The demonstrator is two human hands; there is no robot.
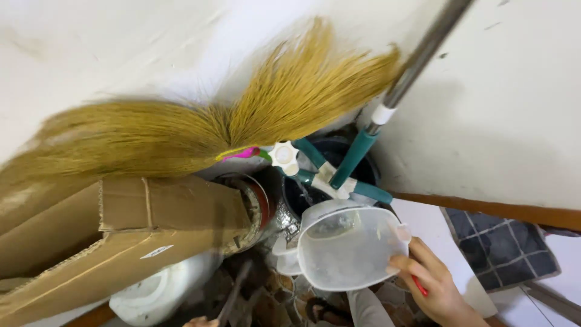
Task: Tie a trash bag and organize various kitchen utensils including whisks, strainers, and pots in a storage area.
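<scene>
My right hand (434, 286) grips the rim of a clear plastic jug (348, 245) at the lower right, thumb on the edge. A small red object (419, 286) shows under its fingers. The jug is tilted, with its mouth facing me, just below a teal and white mop head (339, 172). At the bottom edge a sliver of skin, perhaps my left hand (196, 321), lies beside a thin dark rod (235, 292). Whether it grips the rod is hidden.
A straw broom (200, 121) with a pink tie fans across the white wall. The mop's metal pole (423, 51) rises to the upper right above a dark bucket (302, 200). A cardboard box (121, 230) and a white plastic canister (160, 290) sit at left, a dark tiled mat (502, 245) at right.
</scene>
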